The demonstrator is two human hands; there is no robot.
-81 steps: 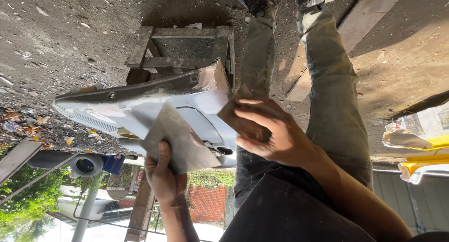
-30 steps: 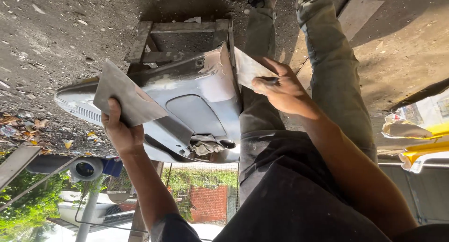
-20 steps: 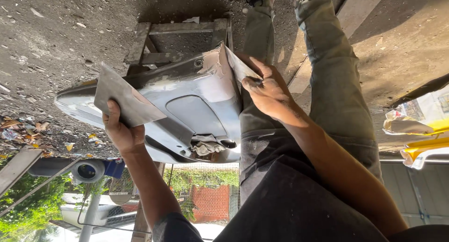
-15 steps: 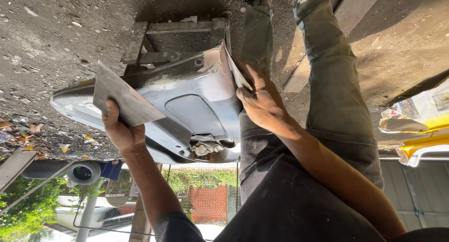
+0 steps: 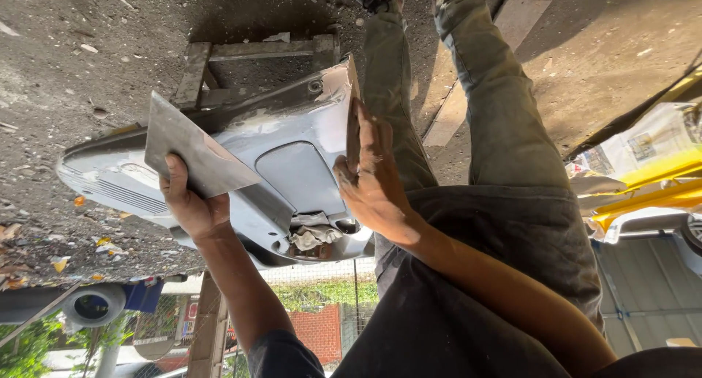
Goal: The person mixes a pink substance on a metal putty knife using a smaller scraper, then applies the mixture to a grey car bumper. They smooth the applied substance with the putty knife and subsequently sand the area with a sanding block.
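View: head camera reads upside down; the gravel ground [image 5: 88, 34] fills the top of the frame, the person's legs [image 5: 497, 115] run up toward it.

Work piece: a grey vehicle body panel [image 5: 292, 166], patched with pale filler, lies across a low wooden stand [image 5: 219, 63]; the stand seems there to lift it off the ground and into reach.

Left hand [image 5: 191, 206]: closed around one edge of a flat metal board [image 5: 197, 155], thumb on the near face, fingers behind. The board is tilted above the panel's left half, face toward the person, likely so it stays handy as a palette.

Right hand [image 5: 373, 180]: fingers together and stretched along a thin spreader blade [image 5: 353, 129], pinching it flat against the panel's right edge. The blade stands edge-on, so its face is hard to read.

Panel detail: a crumpled rag or paper wad [image 5: 311, 237] sits in a recess near the panel's lower rim.

Surroundings: yellow bodywork under plastic sheeting [image 5: 643, 180] at right; a brick wall [image 5: 322, 334] and greenery beyond; dry leaves [image 5: 58, 254] scattered on the ground.
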